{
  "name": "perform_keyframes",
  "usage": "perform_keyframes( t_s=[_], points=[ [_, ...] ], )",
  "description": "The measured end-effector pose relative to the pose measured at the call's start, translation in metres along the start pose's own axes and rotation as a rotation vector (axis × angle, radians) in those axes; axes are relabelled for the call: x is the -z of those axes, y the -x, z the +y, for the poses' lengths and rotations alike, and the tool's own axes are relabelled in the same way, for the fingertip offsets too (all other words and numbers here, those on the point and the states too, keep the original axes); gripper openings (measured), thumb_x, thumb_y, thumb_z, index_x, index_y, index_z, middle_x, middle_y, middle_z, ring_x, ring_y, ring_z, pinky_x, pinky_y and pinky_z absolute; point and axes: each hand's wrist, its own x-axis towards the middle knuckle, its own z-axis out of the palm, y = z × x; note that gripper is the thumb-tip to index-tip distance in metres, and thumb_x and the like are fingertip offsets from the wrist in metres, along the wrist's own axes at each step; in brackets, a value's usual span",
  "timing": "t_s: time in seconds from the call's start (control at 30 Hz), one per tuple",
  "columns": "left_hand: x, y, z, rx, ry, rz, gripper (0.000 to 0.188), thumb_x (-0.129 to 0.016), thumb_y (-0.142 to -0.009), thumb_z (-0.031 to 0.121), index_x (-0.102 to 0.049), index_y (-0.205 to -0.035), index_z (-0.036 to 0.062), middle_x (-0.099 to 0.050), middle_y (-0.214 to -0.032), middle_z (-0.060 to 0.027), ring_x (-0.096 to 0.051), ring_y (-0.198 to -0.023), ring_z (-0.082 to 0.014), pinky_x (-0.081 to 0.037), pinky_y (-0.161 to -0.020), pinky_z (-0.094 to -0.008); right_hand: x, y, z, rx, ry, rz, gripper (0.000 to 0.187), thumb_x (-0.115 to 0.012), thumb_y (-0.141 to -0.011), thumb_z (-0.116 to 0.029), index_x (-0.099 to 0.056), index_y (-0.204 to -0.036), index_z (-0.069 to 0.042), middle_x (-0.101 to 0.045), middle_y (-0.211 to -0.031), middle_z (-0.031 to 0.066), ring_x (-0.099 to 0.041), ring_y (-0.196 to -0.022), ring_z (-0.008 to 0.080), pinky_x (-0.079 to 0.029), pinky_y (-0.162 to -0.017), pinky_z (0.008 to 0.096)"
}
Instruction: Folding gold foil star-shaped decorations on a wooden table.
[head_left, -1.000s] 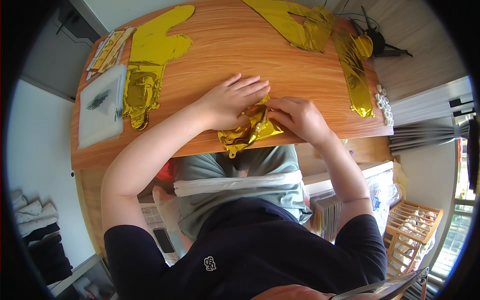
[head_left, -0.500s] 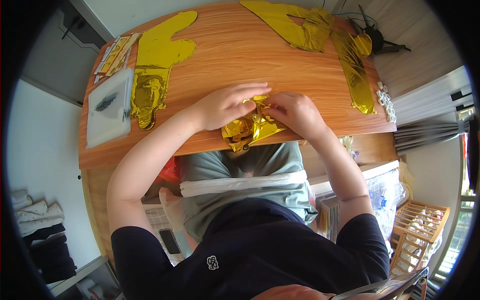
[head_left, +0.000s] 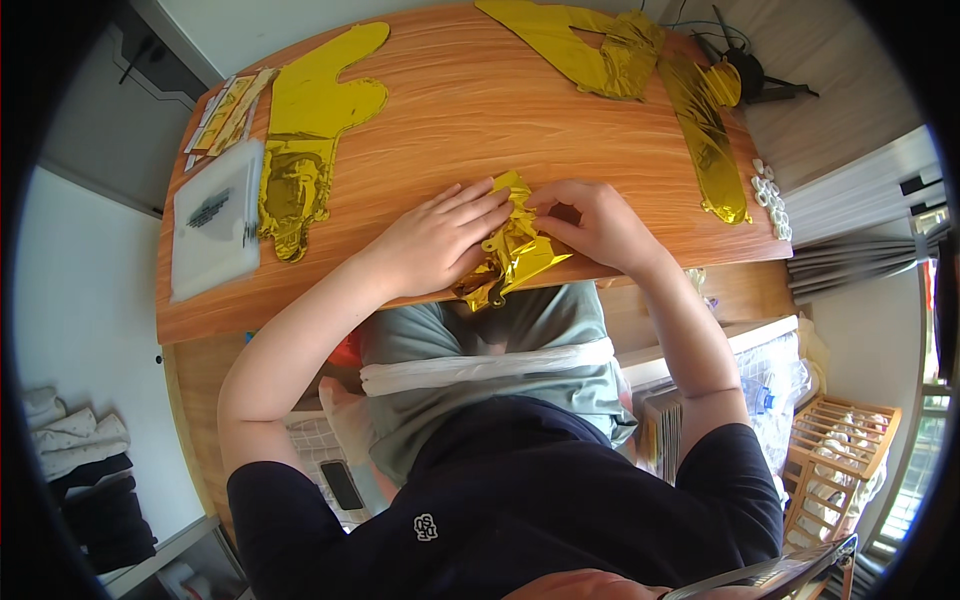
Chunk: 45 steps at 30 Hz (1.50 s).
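A crumpled gold foil balloon point(head_left: 522, 243) lies at the table's near edge, its lower tip hanging slightly over. My left hand point(head_left: 437, 238) rests flat, palm down, with fingers stretched over the foil's left side. On the other side, my right hand point(head_left: 588, 222) has thumb and index finger pinched at the foil's right edge. Part of the foil is hidden under my left fingers.
Flat gold foil balloons lie at the left point(head_left: 318, 100) and far right point(head_left: 600, 55) of the wooden table point(head_left: 430, 120). A clear plastic bag pack point(head_left: 216, 220) and packets point(head_left: 228, 112) sit left. White rings point(head_left: 770, 200) line the right edge; a black stand point(head_left: 755, 80) is behind.
My left hand has come down from above the foil and now lies flat on its left side. The foil is flatter, and my right hand still pinches its right edge.
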Motion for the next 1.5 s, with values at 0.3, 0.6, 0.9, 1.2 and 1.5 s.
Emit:
perform_keyframes(
  t_s=[0.3, 0.6, 0.9, 1.2, 1.5],
  points=[
    [-0.007, 0.009, 0.043, 0.186, 0.038, 0.035, 0.064, -0.059, -0.102, 0.020, -0.040, -0.158, -0.0028, -0.038, -0.166, -0.0211, -0.031, -0.157, -0.0389, -0.029, -0.128, -0.0531, -0.003, -0.013, 0.004, 0.058, 0.082, -0.004, 0.017, -0.077, -0.089, -0.005, -0.073, -0.105, 0.000, -0.074, -0.092, 0.0124, -0.073, -0.084, 0.0221, -0.058, -0.078, 0.0330],
    [-0.023, 0.004, 0.085, 0.448, -0.009, 0.159, 0.066, -0.057, -0.101, 0.028, -0.043, -0.156, -0.0051, -0.040, -0.164, -0.0262, -0.032, -0.156, -0.0417, -0.031, -0.125, -0.0560, -0.016, 0.009, -0.011, 0.305, 0.259, 0.238, 0.021, -0.082, -0.083, -0.008, -0.075, -0.102, -0.004, -0.072, -0.094, 0.0132, -0.068, -0.091, 0.0336, -0.057, -0.084, 0.0428],
    [-0.003, -0.001, 0.097, 0.529, 0.004, 0.131, 0.057, -0.054, -0.104, 0.029, -0.051, -0.150, -0.0052, -0.047, -0.159, -0.0256, -0.041, -0.151, -0.0405, -0.032, -0.124, -0.0582, -0.010, 0.017, -0.013, 0.244, 0.244, 0.047, 0.014, -0.079, -0.087, -0.009, -0.079, -0.099, -0.001, -0.075, -0.108, 0.0139, -0.071, -0.103, 0.0335, -0.057, -0.090, 0.0424],
    [0.009, -0.024, 0.018, 0.002, 0.049, -0.046, 0.064, -0.061, -0.104, 0.031, -0.043, -0.159, 0.0036, -0.040, -0.168, -0.0126, -0.033, -0.158, -0.0299, -0.029, -0.128, -0.0538, -0.011, 0.017, -0.012, 0.239, 0.253, 0.004, 0.019, -0.083, -0.082, -0.006, -0.078, -0.099, -0.001, -0.075, -0.107, 0.0132, -0.070, -0.103, 0.0337, -0.057, -0.089, 0.0419],
    [-0.007, -0.021, 0.012, -0.012, -0.014, -0.011, 0.066, -0.058, -0.105, 0.026, -0.036, -0.163, 0.0062, -0.037, -0.169, -0.0132, -0.032, -0.158, -0.0303, -0.025, -0.129, -0.0522, -0.024, 0.048, -0.013, 0.131, 0.214, 0.318, 0.018, -0.083, -0.085, -0.007, -0.074, -0.099, 0.000, -0.070, -0.096, 0.0126, -0.066, -0.095, 0.0330, -0.056, -0.087, 0.0389]
  ],
)
